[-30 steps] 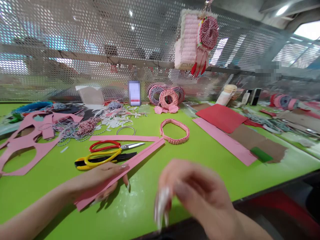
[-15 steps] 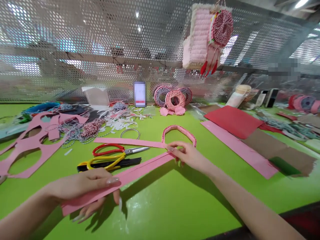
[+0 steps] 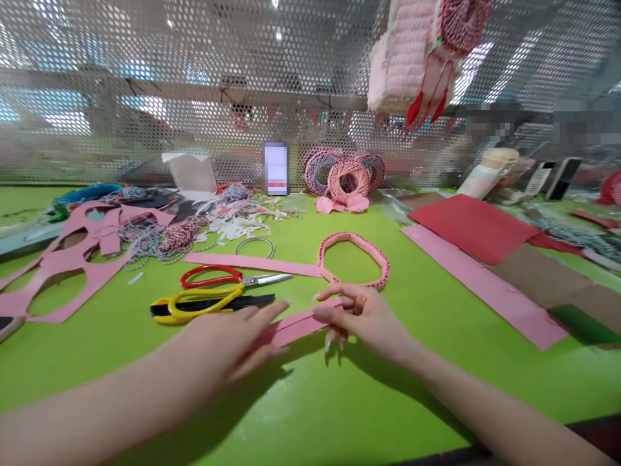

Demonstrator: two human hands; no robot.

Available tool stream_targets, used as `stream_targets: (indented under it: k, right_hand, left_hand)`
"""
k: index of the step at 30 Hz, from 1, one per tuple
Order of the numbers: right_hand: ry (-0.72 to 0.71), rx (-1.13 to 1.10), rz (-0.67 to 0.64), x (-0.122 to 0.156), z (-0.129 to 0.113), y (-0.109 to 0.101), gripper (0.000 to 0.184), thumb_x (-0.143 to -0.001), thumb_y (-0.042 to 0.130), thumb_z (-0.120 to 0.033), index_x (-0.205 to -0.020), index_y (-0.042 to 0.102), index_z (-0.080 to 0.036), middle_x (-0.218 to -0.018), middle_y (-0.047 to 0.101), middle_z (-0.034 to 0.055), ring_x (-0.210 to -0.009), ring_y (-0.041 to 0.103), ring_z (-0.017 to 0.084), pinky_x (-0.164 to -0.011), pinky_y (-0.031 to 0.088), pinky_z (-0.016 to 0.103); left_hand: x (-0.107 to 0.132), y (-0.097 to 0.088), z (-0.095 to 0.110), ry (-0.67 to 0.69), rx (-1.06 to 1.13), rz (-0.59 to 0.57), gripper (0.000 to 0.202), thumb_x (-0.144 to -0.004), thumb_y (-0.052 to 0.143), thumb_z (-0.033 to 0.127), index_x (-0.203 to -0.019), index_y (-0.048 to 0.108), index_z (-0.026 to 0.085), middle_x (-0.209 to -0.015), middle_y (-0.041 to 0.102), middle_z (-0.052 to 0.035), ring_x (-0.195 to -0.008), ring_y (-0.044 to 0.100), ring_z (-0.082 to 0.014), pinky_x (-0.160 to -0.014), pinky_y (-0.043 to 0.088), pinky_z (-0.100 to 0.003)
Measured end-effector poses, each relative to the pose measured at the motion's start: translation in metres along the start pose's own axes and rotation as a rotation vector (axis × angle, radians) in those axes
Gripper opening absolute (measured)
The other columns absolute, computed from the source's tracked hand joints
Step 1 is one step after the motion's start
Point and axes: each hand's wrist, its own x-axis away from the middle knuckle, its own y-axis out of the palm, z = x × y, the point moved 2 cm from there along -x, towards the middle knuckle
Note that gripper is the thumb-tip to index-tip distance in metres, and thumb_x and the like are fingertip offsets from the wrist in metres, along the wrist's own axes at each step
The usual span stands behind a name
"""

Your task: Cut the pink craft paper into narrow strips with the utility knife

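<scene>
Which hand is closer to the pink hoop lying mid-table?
Right: the right hand is just in front of the pink hoop; the left hand is farther off, toward the lower left.

1 head-worn camera looks forward and down over the nearby green table (image 3: 310, 414).

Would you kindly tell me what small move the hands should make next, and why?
Perhaps smooth the left hand along the pink strip: the right hand pinches its far end, the left covers the nearer part, and a lengthwise line shows between.
</scene>
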Motion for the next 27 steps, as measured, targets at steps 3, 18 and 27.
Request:
stream_targets:
  k: [3,18,27]
  right_hand:
    - [0.060,-0.092,-0.034,0.000,0.002,0.002,0.046,-0.067,0.084,-0.043,-0.098,0.067,-0.014,-0.070,0.075,0.0017,-0.056,0.069,0.011,-0.048,0.053,0.017]
    - [0.010,0.002,-0.200,0.006,0.007,0.000,0.054,-0.083,0.058,-0.066,-0.079,0.066,-0.013,-0.065,0.072,0.0055,-0.053,0.068,0.012,-0.051,0.056,0.021]
    - [-0.094,0.045,-0.218,0.007,-0.001,-0.005,0.046,-0.092,0.053,-0.057,-0.091,0.066,-0.012,-0.079,0.073,0.0080,-0.061,0.069,0.012,-0.058,0.057,0.023]
  left_hand:
    - [-0.012,0.011,0.010,0.038,0.070,0.011,0.038,-0.095,0.037,0.036,-0.121,0.062,0.023,-0.112,0.072,-0.0105,-0.091,0.070,-0.0266,-0.078,0.054,-0.035]
    - [-0.056,0.012,0.043,0.348,-0.304,0.313,0.039,-0.100,0.035,0.044,-0.080,0.055,0.018,-0.065,0.056,-0.0007,-0.050,0.052,-0.0161,-0.045,0.028,-0.027]
    - [-0.070,0.009,0.030,0.534,-0.183,0.291,0.052,-0.102,0.014,0.048,-0.087,0.054,0.019,-0.074,0.059,-0.0021,-0.054,0.052,-0.0146,-0.047,0.032,-0.026]
